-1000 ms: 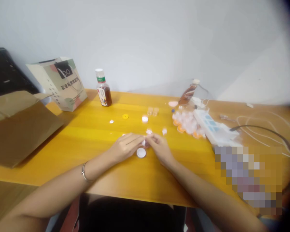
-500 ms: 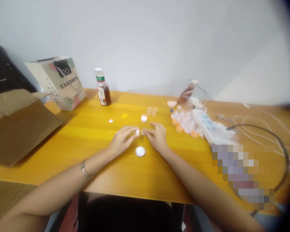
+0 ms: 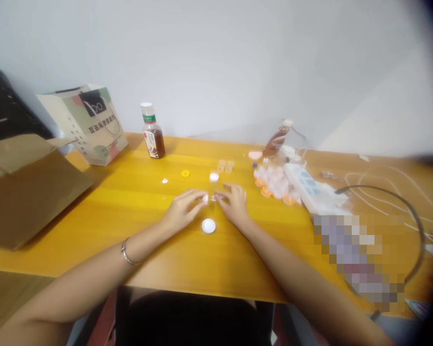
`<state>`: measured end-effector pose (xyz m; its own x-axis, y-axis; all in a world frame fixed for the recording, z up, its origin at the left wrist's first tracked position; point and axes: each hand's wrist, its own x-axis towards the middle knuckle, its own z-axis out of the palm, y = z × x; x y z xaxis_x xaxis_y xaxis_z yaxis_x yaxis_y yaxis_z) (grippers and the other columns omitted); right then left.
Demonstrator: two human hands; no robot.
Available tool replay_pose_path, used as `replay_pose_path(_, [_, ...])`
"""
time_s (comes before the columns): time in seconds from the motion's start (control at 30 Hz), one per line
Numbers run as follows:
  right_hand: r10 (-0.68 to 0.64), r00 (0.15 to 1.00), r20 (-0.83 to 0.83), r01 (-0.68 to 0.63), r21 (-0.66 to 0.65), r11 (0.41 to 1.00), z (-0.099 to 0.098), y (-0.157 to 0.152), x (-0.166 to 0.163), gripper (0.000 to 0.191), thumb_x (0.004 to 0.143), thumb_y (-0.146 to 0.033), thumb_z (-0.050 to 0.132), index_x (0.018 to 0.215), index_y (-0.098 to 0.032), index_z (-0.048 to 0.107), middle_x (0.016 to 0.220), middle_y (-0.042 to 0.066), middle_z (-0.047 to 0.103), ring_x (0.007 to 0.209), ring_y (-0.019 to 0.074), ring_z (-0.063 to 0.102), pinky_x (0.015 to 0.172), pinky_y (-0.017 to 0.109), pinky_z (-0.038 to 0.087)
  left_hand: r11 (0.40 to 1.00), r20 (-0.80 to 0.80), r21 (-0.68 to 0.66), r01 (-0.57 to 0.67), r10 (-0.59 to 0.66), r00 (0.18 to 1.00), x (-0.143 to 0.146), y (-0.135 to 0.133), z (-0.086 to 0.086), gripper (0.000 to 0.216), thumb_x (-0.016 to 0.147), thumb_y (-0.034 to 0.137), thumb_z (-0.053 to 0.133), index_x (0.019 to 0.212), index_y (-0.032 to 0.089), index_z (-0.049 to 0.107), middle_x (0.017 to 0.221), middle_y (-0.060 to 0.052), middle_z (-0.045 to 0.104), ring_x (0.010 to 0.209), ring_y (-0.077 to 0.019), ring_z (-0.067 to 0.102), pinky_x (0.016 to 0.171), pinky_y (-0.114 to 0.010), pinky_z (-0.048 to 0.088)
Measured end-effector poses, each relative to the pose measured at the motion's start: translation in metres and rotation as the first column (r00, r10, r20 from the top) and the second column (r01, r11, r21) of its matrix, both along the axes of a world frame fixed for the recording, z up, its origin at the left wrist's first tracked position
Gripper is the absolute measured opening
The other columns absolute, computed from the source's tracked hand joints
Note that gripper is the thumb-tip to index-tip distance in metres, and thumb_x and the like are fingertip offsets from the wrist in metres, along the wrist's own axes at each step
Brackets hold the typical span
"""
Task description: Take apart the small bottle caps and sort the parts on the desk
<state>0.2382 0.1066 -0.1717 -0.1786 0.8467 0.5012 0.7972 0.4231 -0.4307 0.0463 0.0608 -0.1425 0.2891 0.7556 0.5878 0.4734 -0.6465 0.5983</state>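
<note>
My left hand (image 3: 182, 211) and my right hand (image 3: 233, 204) rest on the yellow table (image 3: 137, 206), fingertips nearly meeting. Between the fingertips lie tiny white pieces (image 3: 209, 197); the left fingertips touch one. Fingers of both hands are partly stretched over the table. A white round cap (image 3: 208, 226) lies just in front of the hands, between the wrists. A silver bangle (image 3: 127, 253) is on my left wrist.
Behind the hands lie a small white cup (image 3: 214, 177), a yellow ring (image 3: 185, 173) and clear small cups (image 3: 226, 166). A tea bottle (image 3: 153, 137) and paper bag (image 3: 86, 124) stand at the back left; a brown bag (image 3: 25, 192) lies left. Right: plastic cups (image 3: 274, 181), power strip (image 3: 312, 190), cables.
Both hands moved forward from the white cap to the small pieces farther up the table, fingers spreading out. Over the last half second they have barely shifted.
</note>
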Motion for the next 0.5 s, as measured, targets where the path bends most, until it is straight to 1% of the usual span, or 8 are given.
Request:
replay_pose_path(0.07, [0.008, 0.999, -0.041, -0.007, 0.021, 1.0, 0.003, -0.002, -0.001, 0.018, 0.079, -0.034, 0.056, 0.089, -0.028, 0.07, 0.11, 0.007, 0.058, 0.106, 0.0277, 0.045, 0.088, 0.049, 0.034, 0.999, 0.04, -0.042, -0.003, 0.005, 0.999, 0.001, 0.0, -0.001, 0.026, 0.082, 0.026, 0.054, 0.106, 0.017, 0.059, 0.097, -0.007, 0.064, 0.084, -0.0148, 0.061, 0.081, -0.028, 0.048])
replay_pose_path(0.17, [0.07, 0.989, -0.134, -0.062, 0.066, 0.996, 0.01, -0.008, -0.001, 0.018, 0.08, -0.03, 0.054, 0.089, -0.026, 0.069, 0.106, 0.007, 0.06, 0.103, 0.0252, 0.049, 0.089, 0.045, 0.037, 0.985, 0.15, -0.174, 0.021, 0.005, 0.989, 0.005, -0.002, -0.003, 0.027, 0.08, 0.029, 0.056, 0.103, 0.016, 0.061, 0.098, -0.007, 0.066, 0.083, -0.0151, 0.062, 0.082, -0.029, 0.049])
replay_pose_path(0.27, [0.213, 0.944, -0.251, -0.197, 0.087, 0.977, 0.019, -0.019, -0.002, 0.018, 0.082, -0.026, 0.051, 0.091, -0.024, 0.067, 0.099, 0.007, 0.061, 0.097, 0.0206, 0.054, 0.087, 0.039, 0.041, 0.931, 0.291, -0.341, 0.131, -0.028, 0.956, 0.009, -0.004, -0.002, 0.029, 0.08, 0.031, 0.057, 0.104, 0.016, 0.062, 0.101, -0.008, 0.066, 0.087, -0.0167, 0.063, 0.085, -0.03, 0.049])
replay_pose_path(0.33, [0.303, 0.898, -0.32, -0.293, 0.081, 0.953, 0.026, -0.028, -0.004, 0.018, 0.084, -0.024, 0.049, 0.092, -0.023, 0.065, 0.093, 0.006, 0.062, 0.09, 0.0179, 0.057, 0.084, 0.035, 0.044, 0.884, 0.37, -0.416, 0.213, -0.05, 0.928, 0.012, -0.007, 0.0, 0.031, 0.081, 0.032, 0.056, 0.106, 0.015, 0.061, 0.102, -0.008, 0.066, 0.087, -0.017, 0.063, 0.084, -0.031, 0.049])
replay_pose_path(0.4, [0.346, 0.86, -0.376, -0.344, 0.073, 0.936, 0.031, -0.037, -0.005, 0.017, 0.084, -0.023, 0.048, 0.091, -0.021, 0.064, 0.087, 0.004, 0.062, 0.084, 0.0161, 0.058, 0.079, 0.031, 0.045, 0.851, 0.422, -0.443, 0.282, -0.079, 0.903, 0.013, -0.009, 0.003, 0.03, 0.082, 0.031, 0.055, 0.106, 0.014, 0.06, 0.098, -0.009, 0.066, 0.083, -0.0159, 0.063, 0.082, -0.031, 0.05])
replay_pose_path(0.5, [0.348, 0.834, -0.428, -0.363, 0.05, 0.93, 0.038, -0.046, -0.007, 0.015, 0.084, -0.022, 0.049, 0.09, -0.021, 0.063, 0.082, 0.003, 0.063, 0.076, 0.0145, 0.057, 0.072, 0.029, 0.046, 0.835, 0.478, -0.426, 0.349, -0.12, 0.87, 0.014, -0.012, 0.005, 0.027, 0.083, 0.028, 0.055, 0.106, 0.015, 0.055, 0.089, -0.007, 0.067, 0.079, -0.014, 0.063, 0.079, -0.029, 0.049])
